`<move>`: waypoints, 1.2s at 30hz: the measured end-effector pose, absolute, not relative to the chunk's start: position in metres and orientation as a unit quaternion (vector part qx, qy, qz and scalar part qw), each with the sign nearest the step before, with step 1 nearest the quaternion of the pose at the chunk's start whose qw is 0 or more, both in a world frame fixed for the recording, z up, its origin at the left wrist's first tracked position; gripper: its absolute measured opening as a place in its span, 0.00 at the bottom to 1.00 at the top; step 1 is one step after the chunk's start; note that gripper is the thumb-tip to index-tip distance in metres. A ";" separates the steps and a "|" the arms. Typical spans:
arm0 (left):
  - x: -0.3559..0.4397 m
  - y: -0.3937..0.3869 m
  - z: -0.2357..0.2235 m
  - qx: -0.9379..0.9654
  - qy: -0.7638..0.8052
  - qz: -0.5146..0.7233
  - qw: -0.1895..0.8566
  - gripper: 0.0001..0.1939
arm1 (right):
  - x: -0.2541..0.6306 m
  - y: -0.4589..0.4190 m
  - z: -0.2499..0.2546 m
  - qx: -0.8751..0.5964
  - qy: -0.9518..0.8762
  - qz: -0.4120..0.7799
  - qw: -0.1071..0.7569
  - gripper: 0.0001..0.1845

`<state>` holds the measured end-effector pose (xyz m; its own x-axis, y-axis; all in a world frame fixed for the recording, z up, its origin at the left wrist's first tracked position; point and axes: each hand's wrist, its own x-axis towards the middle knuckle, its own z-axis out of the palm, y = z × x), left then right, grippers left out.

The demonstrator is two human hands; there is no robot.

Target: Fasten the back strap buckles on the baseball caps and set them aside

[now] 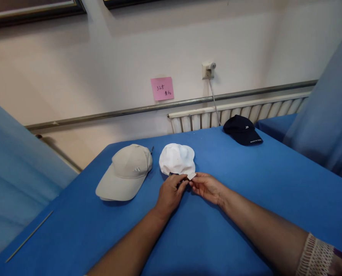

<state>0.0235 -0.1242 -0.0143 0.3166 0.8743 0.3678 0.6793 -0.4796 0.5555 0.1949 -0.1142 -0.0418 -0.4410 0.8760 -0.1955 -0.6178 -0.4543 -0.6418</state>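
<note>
Left grip [169,193] and right grip [207,187] pinch the white cap [176,159] at its near edge, apparently steadying it for me.

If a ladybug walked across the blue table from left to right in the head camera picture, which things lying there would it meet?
Thin stick → beige cap → white cap → dark cap.

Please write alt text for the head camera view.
Two bare hands, left and right, handle the near edge of a white cap on a blue table, between a beige cap and a black cap.
</note>
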 end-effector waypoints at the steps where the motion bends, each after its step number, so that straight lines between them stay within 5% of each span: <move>1: 0.024 -0.125 -0.015 0.794 0.492 0.322 0.152 0.12 | 0.195 -0.114 -0.042 -0.260 -0.258 0.808 0.462 0.12; 18: 0.029 -0.134 -0.007 0.726 0.550 0.367 0.189 0.09 | 0.192 -0.114 -0.040 -0.294 -0.281 0.764 0.501 0.14; 26: 0.038 -0.130 -0.018 0.516 0.549 0.461 0.469 0.21 | 0.190 -0.117 -0.038 -0.283 -0.292 0.763 0.502 0.15; 36: 0.039 -0.124 -0.019 0.456 0.550 0.474 0.514 0.21 | 0.191 -0.119 -0.042 -0.299 -0.316 0.767 0.472 0.16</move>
